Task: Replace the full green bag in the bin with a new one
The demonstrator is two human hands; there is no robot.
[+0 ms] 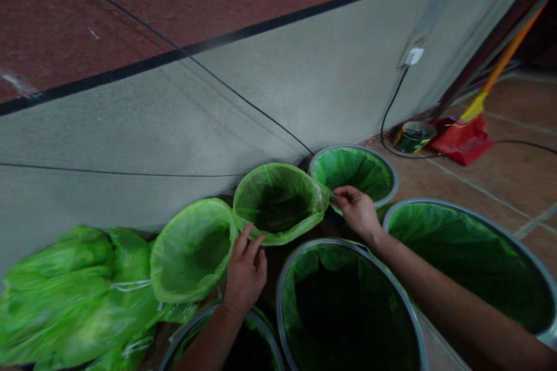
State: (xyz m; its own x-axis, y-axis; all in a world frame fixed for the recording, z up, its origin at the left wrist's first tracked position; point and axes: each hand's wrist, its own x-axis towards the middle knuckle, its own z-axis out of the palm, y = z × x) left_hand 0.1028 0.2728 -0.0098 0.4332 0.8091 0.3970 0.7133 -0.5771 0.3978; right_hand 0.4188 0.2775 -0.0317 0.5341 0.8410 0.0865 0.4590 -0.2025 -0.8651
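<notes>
just above a metal-rimmed bin (pixel 324 240), a green plastic bin liner (pixel 272 200) is lying with its oval mouth stretching sideways between the hands, the right hand (pixel 357 211) pinching its narrow right end while the left hand (pixel 246 272) is spreading its fingers against the lower edge.

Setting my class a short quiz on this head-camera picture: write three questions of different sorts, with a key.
1. True or false: the fingers of the right hand pinch a corner of the loose green plastic bag.
2. Multiple choice: what lines the round grey-rimmed metal bin nearest the wall? A) a green plastic bag; B) a brown paper sack; C) a white cloth.
3. Short answer: how many such bins show in this view?

Key: 1. True. 2. A. 3. Four.
</notes>
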